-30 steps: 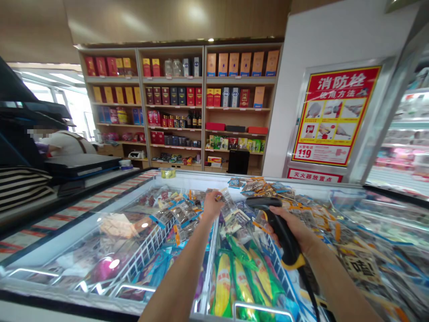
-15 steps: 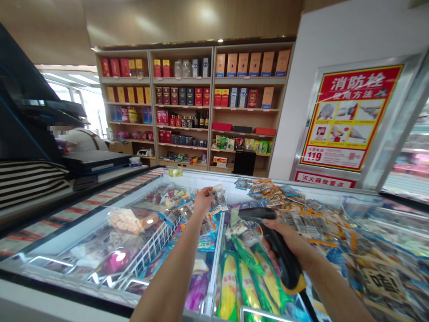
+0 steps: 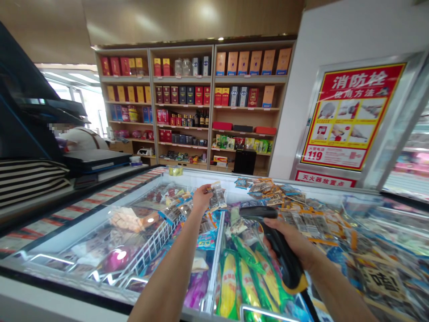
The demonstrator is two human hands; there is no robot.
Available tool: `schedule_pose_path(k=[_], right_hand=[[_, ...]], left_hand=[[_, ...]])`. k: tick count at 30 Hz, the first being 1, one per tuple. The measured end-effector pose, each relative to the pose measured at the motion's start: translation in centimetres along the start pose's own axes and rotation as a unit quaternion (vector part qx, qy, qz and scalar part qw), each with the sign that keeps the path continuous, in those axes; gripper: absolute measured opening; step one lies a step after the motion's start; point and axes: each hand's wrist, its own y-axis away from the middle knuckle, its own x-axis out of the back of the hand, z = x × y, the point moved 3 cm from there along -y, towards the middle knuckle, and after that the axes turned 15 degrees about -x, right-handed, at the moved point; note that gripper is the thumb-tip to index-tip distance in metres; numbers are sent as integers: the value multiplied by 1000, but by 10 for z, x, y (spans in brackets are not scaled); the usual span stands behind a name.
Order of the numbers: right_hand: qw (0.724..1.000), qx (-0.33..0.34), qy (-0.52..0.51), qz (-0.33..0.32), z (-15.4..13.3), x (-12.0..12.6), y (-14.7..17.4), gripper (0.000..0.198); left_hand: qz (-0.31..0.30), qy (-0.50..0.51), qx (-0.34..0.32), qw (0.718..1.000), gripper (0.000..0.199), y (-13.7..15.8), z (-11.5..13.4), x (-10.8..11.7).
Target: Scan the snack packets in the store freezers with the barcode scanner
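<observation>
My left hand (image 3: 202, 197) pinches a small clear snack packet (image 3: 218, 197) by its left edge, above the chest freezer (image 3: 214, 273). In my right hand (image 3: 291, 239) is a black and yellow barcode scanner (image 3: 281, 252), gripped round its handle. The scanner's head points left toward the packet, and its cable runs down out of the frame. Below the scanner lie green-wrapped corn cobs (image 3: 248, 286). A heap of similar snack packets (image 3: 308, 219) spreads to the right of my right hand, and more packets (image 3: 177, 208) lie left of my left hand.
A white wire basket (image 3: 150, 250) stands inside the freezer's left half. Shelves (image 3: 182, 80) of boxes and bottles line the back wall. At the left, a person in white (image 3: 83, 139) is behind the counter equipment (image 3: 97, 160). A red fire-hydrant poster (image 3: 351, 118) hangs at right.
My left hand has shifted very slightly left and up with the packet. The scanner in my right hand has hardly moved.
</observation>
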Motion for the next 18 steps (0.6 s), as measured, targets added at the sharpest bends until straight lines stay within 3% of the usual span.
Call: schedule_pose_path(k=[6,12,16,18], right_hand=[[999,12,-25,-16,-1,0,5,26],[1000,-9,-15,15,-1,0,3,28],[998,17,-38,41,-4,3,1,25],[997,22,-66,35,-6,7,0,26]], left_hand=[[15,18,0,1000,39,-1,0,2],[28,141,30,989,40,3,5,-2],[24,256,52,965,46,9,11,-11],[26,263,55,963,49,11,12,-16]])
